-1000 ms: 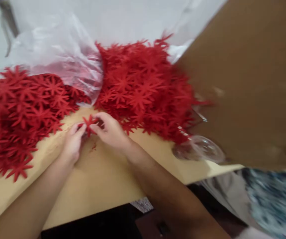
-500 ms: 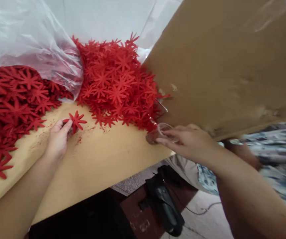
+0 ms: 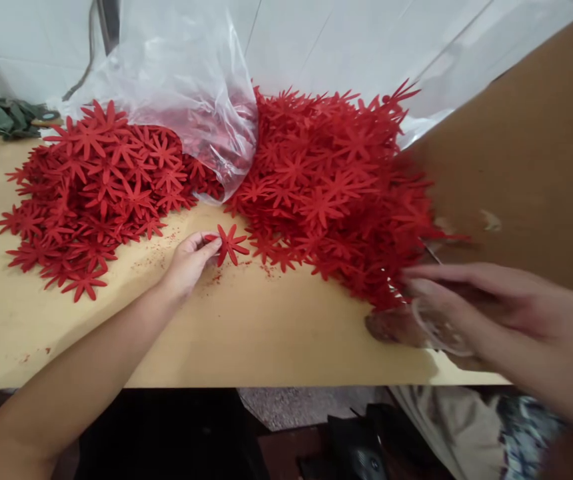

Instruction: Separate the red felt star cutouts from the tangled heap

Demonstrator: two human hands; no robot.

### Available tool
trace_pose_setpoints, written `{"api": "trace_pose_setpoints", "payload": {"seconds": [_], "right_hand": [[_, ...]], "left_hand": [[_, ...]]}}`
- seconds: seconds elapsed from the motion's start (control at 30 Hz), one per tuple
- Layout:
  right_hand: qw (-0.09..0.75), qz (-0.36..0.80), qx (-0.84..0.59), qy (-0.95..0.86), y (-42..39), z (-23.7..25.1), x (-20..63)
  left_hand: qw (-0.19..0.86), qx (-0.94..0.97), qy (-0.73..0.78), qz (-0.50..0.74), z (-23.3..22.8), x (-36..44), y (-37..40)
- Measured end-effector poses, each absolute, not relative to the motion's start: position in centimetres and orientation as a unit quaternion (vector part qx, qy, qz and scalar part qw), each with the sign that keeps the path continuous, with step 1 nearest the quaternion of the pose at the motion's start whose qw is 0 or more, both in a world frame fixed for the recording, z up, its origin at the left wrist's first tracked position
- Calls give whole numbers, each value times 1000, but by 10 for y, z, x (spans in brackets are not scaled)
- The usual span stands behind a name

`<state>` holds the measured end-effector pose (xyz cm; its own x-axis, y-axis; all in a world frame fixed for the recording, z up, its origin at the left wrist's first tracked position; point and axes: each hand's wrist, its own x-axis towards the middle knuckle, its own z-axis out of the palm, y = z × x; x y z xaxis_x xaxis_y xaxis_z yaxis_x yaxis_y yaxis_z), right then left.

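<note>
My left hand pinches one red star-shaped felt flower against the wooden table. My right hand reaches into a small clear plastic cup at the table's right front edge; whether the fingers hold anything is blurred. A big heap of the same red flowers lies just behind that hand. A second heap of flowers spreads out on the left, behind my left hand.
A clear plastic bag stands between the two heaps at the back. A brown cardboard sheet leans on the right. Green fabric pieces lie at the far left. Red crumbs dot the table near my left hand.
My right hand left the flower and went right to the clear cup. The left hand keeps hold of the flower. The view has swung, so everything sits further right.
</note>
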<state>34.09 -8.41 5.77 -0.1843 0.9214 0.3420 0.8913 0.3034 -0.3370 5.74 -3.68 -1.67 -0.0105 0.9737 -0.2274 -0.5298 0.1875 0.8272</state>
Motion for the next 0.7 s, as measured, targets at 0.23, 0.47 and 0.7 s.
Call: {"api": "trace_pose_setpoints", "payload": {"seconds": [0.23, 0.47, 0.7], "right_hand": [[358, 474, -457, -662, -18, 11, 185], [434, 370, -462, -679, -2, -9, 180], [448, 2, -328, -832, -17, -9, 181]], "left_hand": [[631, 301, 399, 593, -14, 56, -45], [605, 271, 474, 580, -11, 50, -37], [760, 226, 373, 483, -12, 45, -33]]}}
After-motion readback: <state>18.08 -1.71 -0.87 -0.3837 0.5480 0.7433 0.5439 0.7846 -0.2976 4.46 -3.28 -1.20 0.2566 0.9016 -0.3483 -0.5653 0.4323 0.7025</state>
